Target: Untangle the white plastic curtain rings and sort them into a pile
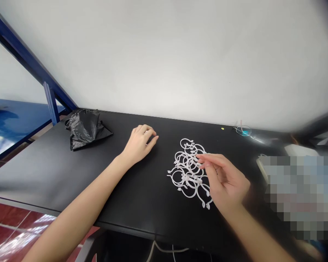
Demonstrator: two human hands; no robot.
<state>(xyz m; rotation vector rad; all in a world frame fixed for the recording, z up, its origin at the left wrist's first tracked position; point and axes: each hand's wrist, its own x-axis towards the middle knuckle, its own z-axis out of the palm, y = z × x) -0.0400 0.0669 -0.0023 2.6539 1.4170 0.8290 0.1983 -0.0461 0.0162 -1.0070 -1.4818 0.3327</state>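
A loose pile of white plastic curtain rings lies on the black table, many overlapping, with small knobs or clasps at their ends. My right hand is over the right side of this pile. Its thumb and fingertips come together in a pinch beside the rings. Whether a ring is between them I cannot make out. To the left of the pile, my left hand rests on the tabletop, palm down. Its fingers are loosely bent, the thumb stands apart, and it holds nothing visible.
A crumpled black plastic bag sits at the table's back left. Eyeglasses lie near the wall, close to a small yellow bit. A pixelated area covers the right side. A blue metal frame stands left, and cables hang below the front edge.
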